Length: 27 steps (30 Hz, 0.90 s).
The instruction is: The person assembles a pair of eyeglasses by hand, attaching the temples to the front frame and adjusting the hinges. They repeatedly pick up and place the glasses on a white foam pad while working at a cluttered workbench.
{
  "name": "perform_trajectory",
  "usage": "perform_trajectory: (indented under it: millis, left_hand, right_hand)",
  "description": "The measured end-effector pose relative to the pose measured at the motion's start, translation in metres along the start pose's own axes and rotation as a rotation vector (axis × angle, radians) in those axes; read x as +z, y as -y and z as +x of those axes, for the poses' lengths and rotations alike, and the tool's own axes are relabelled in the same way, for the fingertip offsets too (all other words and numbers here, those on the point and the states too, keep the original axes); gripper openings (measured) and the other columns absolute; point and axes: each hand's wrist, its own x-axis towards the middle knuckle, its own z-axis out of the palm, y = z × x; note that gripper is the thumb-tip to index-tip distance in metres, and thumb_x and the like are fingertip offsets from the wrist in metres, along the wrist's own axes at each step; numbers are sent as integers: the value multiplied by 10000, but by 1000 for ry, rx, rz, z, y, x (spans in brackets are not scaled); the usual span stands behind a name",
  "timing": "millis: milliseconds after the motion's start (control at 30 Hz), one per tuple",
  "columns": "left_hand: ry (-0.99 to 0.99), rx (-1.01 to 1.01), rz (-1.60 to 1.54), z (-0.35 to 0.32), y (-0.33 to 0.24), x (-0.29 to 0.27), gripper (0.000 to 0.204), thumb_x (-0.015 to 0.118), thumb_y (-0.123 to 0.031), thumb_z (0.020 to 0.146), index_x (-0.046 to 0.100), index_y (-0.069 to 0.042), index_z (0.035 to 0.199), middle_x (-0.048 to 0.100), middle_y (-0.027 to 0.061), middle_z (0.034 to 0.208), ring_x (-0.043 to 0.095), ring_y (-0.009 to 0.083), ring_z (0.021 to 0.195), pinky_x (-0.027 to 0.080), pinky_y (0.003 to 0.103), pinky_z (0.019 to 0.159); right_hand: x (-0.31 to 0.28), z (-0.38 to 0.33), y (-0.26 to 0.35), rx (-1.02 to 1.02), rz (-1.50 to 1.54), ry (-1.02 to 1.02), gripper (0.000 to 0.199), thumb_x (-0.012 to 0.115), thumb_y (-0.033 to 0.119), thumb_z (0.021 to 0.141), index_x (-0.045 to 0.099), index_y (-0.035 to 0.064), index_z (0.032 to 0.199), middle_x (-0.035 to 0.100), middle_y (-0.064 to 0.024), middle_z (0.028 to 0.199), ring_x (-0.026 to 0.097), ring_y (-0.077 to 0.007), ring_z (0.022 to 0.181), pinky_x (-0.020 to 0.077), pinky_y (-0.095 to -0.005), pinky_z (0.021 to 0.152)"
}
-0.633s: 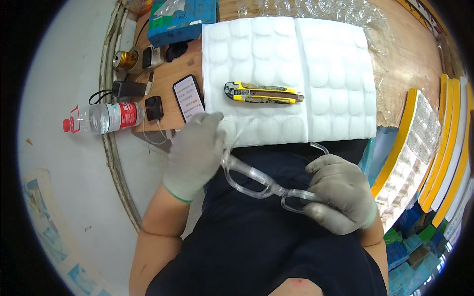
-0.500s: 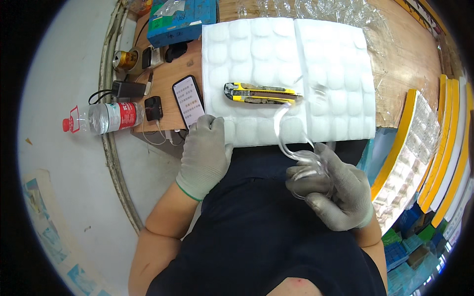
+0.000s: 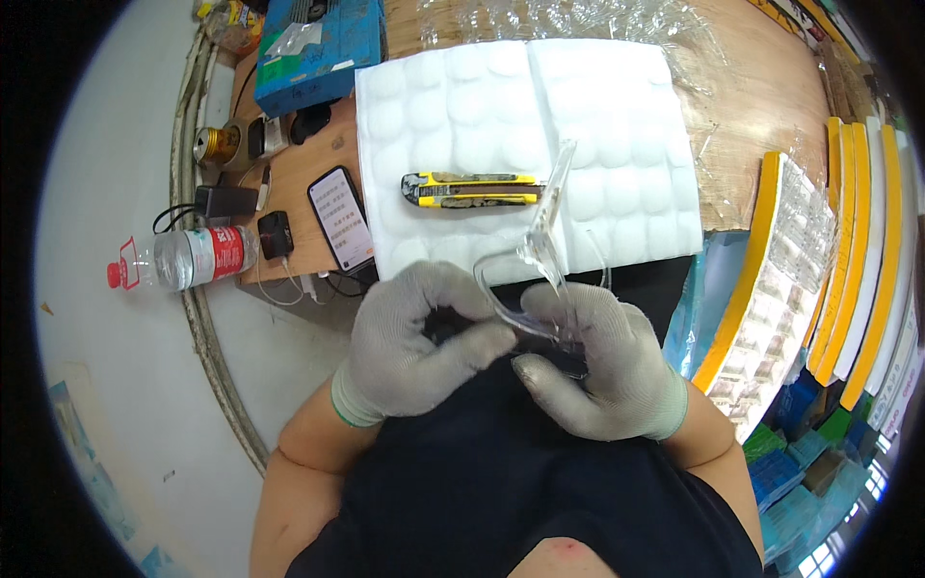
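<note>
Bright even daylight, sharp centre, strong fisheye bending, black vignette at edges.

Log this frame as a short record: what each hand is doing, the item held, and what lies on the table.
Left hand: gloved, pinching the clear plastic piece at its lower end
Right hand: gloved, gripping the same piece from below
Held item: transparent, bent, one arm pointing up over the foam pad
On pad: yellow utility knife
Table: phone, blue box
Floor: water bottle
</note>
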Motion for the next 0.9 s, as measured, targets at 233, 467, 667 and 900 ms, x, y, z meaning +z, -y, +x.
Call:
perform_trajectory:
  millis: [233,467,667,900]
  left_hand:
    - [128,-200,-521,-3,-2,2,201,747,-23,897,618,22,1045,657,134,969,679,152,780,564,280,651]
    - [156,-210,-256,-4,-15,-3,178,739,-74,894,655,18,1021,662,111,924,651,125,734,524,258,621]
    - [235,-7,113,10,-24,-9,202,737,-113,872,669,-16,1035,618,72,830,545,126,678,437,284,585]
    - [354,-35,158,13,-32,-6,214,663,-171,893,677,-45,1066,624,54,807,563,190,733,464,330,668]
  right_hand:
    - [-16,1,-9,-41,173,132,246,718,205,934,697,-10,1053,702,-110,792,694,-228,645,525,-323,585]
    - [-13,-7,-17,29,405,213,239,572,151,1007,651,-18,1156,696,-91,804,663,-192,638,521,-307,629]
    - [-14,-5,-20,41,401,241,219,526,148,1013,631,-12,1119,674,-89,796,646,-202,637,511,-318,623]
    - [-19,-8,-18,65,406,283,224,515,158,1013,643,-3,1101,684,-92,822,650,-215,659,516,-328,638]
